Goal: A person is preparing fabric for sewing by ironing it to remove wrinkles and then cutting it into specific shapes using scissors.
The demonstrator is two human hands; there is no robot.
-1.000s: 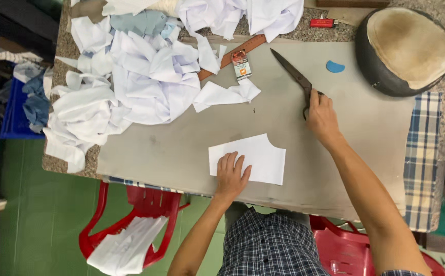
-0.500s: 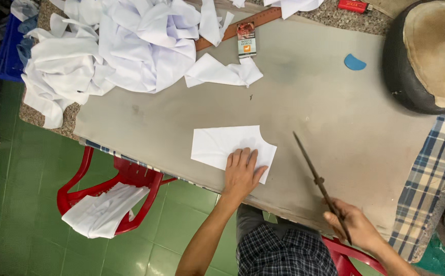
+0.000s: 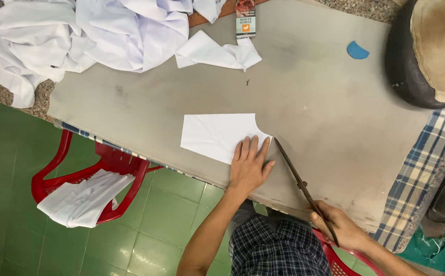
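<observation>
The left hand (image 3: 249,166) lies flat, fingers spread, on the right end of a cut white fabric piece (image 3: 217,135) near the front edge of the grey surface (image 3: 324,112). The right hand (image 3: 337,230) is closed around the handles of long scissors (image 3: 296,176), whose tip touches the fabric's right corner. A heap of white cloth (image 3: 100,33) lies at the far left, well apart.

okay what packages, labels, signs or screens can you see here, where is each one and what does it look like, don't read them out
Small box: top edge of the grey table, just above a loose scrap of white cloth; upright rectangle, dark reddish picture on top, white band in the middle, small orange patch below.
No signs or screens show, and no separate labels.
</observation>
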